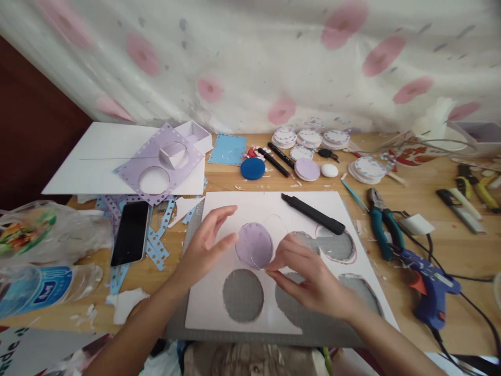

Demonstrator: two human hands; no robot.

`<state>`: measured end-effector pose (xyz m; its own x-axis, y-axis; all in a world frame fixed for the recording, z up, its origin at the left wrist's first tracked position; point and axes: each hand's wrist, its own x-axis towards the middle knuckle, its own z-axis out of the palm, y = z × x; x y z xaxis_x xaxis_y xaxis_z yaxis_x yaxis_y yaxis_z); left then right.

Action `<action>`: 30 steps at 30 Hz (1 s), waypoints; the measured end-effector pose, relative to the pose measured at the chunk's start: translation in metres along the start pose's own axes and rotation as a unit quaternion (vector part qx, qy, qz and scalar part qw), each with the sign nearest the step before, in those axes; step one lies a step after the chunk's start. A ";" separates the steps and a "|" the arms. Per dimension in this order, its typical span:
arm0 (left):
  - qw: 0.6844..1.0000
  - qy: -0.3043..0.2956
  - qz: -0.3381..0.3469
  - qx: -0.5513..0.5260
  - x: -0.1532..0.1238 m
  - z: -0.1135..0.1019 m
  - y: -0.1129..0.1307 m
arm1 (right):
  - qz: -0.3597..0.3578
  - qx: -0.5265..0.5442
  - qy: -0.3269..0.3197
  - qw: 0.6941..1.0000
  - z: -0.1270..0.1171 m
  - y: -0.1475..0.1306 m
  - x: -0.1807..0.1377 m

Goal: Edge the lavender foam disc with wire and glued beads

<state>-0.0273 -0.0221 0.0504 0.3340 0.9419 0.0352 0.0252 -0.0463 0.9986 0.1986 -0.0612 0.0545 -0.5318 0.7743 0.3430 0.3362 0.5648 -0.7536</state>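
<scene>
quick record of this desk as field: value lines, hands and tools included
left hand: open, thumb near purple disc's left edge
right hand: fingertips at disc's lower right edge, grip unclear
surface: white board with round holes, on gray mat
on board: black cutter
right side: pliers, glue gun
left side: phone, bottle
far side: blue disc, markers

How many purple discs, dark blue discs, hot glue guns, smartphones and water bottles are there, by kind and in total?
Purple discs: 2
Dark blue disc: 1
Hot glue gun: 1
Smartphone: 1
Water bottle: 1
Total: 6
</scene>
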 end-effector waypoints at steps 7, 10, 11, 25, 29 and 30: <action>0.893 -0.107 -0.253 -0.357 -0.016 0.007 -0.023 | -0.090 -0.044 -0.003 0.995 0.010 -0.007 -0.014; 0.846 -0.177 -0.277 -0.420 -0.019 0.013 -0.020 | -0.129 -0.096 -0.011 0.987 0.013 -0.008 -0.013; 0.840 -0.193 -0.274 -0.426 -0.019 0.014 -0.019 | -0.138 -0.115 -0.012 0.984 0.013 -0.009 -0.013; 0.917 -0.163 -0.190 -0.311 -0.013 0.009 -0.016 | -0.078 -0.224 0.036 0.971 0.000 0.014 -0.042; 0.961 -0.108 -0.117 -0.227 -0.014 0.017 -0.021 | -0.035 -0.176 0.094 0.979 0.012 0.001 -0.038; 0.968 -0.099 -0.101 -0.208 -0.015 0.020 -0.022 | -0.024 -0.163 0.108 0.980 0.016 -0.003 -0.035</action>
<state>-0.0143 -0.0417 0.0271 0.5365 0.8340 -0.1287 -0.2599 0.3083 0.9151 0.2043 -0.0945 0.0354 -0.3872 0.7675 0.5109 0.5644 0.6355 -0.5269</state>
